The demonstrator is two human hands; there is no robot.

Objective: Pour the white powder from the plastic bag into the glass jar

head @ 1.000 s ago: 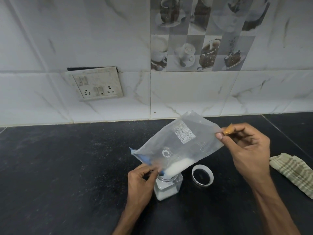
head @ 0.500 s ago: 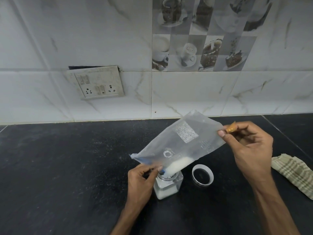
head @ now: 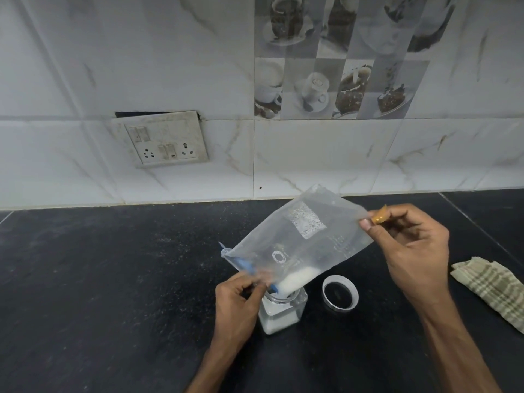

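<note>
A clear plastic bag (head: 306,236) is tilted with its blue-edged mouth down over the small square glass jar (head: 283,314) on the black counter. White powder (head: 295,279) sits bunched at the bag's low end, right at the jar's open neck, and a layer of powder fills the jar's lower part. My left hand (head: 238,299) pinches the bag's mouth beside the jar's neck. My right hand (head: 414,251) pinches the bag's raised bottom corner and also holds a small orange-brown scrap between its fingers.
The jar's round lid (head: 340,296) lies upside down on the black counter (head: 113,279) just right of the jar. A folded checked cloth (head: 490,287) lies at the right edge. A tiled wall with a switch and socket plate (head: 164,140) stands behind.
The heap of powder in the bag has shrunk a little as it slid toward the jar. Both hands and the bag have stayed almost in place.
</note>
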